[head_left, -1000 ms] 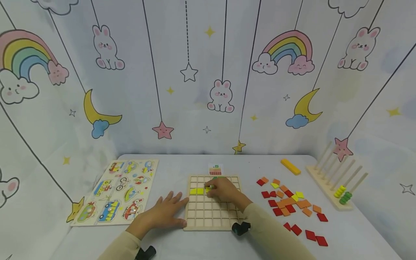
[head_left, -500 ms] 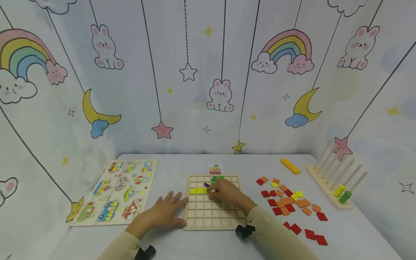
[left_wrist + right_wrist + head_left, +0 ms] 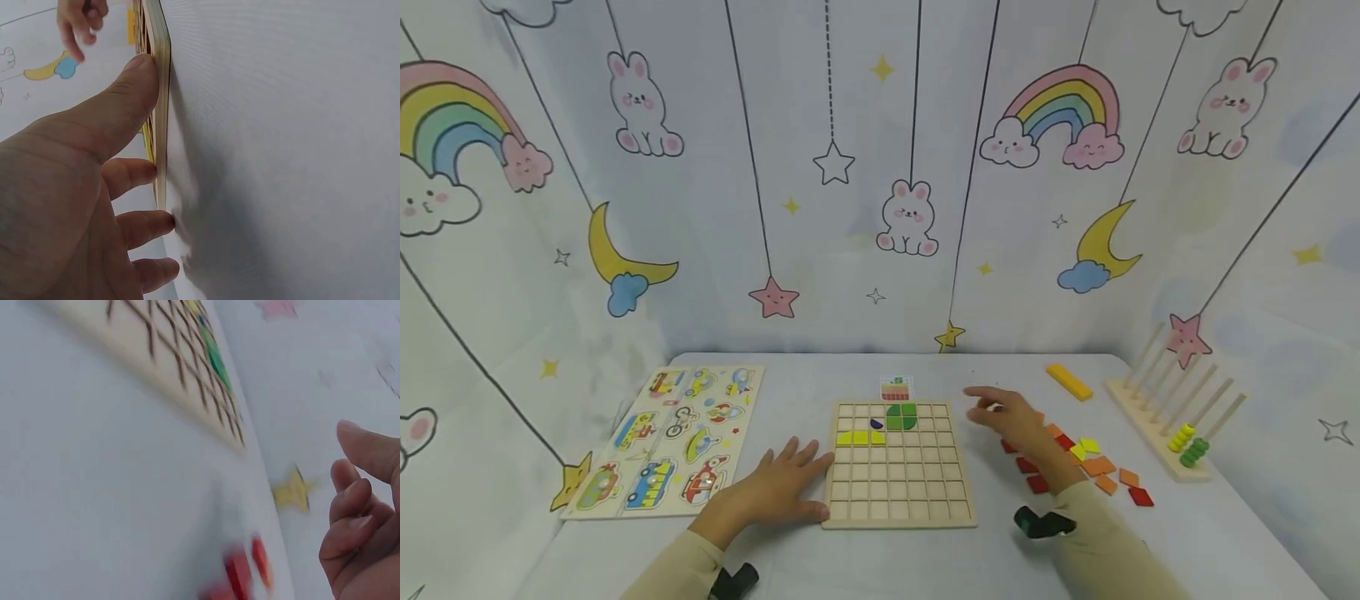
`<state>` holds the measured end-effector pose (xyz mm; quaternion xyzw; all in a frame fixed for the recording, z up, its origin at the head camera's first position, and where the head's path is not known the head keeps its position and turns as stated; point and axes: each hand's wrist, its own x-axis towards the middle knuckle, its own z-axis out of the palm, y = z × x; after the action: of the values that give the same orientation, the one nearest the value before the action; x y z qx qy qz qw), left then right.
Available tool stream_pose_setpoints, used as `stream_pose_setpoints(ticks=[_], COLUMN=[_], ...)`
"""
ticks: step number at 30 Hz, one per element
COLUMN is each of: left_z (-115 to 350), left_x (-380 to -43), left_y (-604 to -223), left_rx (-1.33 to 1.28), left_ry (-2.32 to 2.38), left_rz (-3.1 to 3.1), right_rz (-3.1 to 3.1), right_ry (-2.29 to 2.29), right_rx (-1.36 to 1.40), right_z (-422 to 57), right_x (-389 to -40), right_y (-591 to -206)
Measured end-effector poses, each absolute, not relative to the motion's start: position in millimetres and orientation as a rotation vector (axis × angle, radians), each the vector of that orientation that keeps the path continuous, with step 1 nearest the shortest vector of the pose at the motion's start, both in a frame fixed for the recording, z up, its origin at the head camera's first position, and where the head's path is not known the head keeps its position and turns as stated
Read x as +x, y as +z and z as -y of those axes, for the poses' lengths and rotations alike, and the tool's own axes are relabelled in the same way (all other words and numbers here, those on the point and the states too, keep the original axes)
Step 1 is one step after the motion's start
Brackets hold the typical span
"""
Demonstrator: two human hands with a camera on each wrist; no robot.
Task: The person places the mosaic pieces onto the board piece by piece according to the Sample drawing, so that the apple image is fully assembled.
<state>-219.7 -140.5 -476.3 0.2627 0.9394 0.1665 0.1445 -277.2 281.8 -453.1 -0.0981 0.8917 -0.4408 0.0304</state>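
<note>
A wooden grid board (image 3: 917,492) lies in front of me. Three yellow tiles (image 3: 861,438) sit in a row at its upper left, a small dark blue piece (image 3: 877,424) above the last one, and green rounded pieces (image 3: 902,416) beside that. My left hand (image 3: 775,487) is spread flat, thumb and fingertips at the board's left edge; the left wrist view shows them along the board's side (image 3: 162,106). My right hand (image 3: 1018,425) hovers right of the board over loose red, orange and yellow tiles (image 3: 1097,467), partly covering them. Its fingers are loosely bent and hold nothing.
A small picture card (image 3: 897,388) lies behind the board. To the left is a vehicle puzzle board (image 3: 662,442). A yellow bar (image 3: 1070,382) and a pegged wooden counting stand (image 3: 1157,429) with yellow and green beads are at the right. A patterned curtain hangs behind the table.
My right hand has left the third yellow tile on the board and moved right, over the loose tiles. The green and blue pieces now show fully. My left hand has stayed put.
</note>
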Motion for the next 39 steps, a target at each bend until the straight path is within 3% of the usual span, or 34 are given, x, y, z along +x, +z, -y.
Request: stream_pose_setpoints(ticks=[7, 12, 18, 30, 39], left_z=[143.1, 144.4, 143.4, 140.1, 140.5], left_x=[-217.8, -217.4, -218.2, -215.6, -215.9], left_y=[-468.9, -468.9, -474.3, -469.0, -469.0], left_rx=[0.725, 0.712, 0.701, 0.718, 0.717], left_ry=[0.486, 0.494, 0.496, 0.501, 0.499], left_rz=[-2.721, -2.711, -2.709, -2.699, -2.704], right_rz=[-2.89, -2.874, -2.856, -2.94, -2.899], right_ry=[-1.422, -1.321, -1.152, -0.822, -0.883], right_rx=[-0.026, 0.22, 0.361, 0.232, 0.262], right_z=[-405.4, -446.4, -452.2, -435.1, -415.6], right_x=[-253.2, -243.0, -241.4, -230.2, -234.1], right_y=[-449.3, -463.2, -467.3, -474.3, -471.9])
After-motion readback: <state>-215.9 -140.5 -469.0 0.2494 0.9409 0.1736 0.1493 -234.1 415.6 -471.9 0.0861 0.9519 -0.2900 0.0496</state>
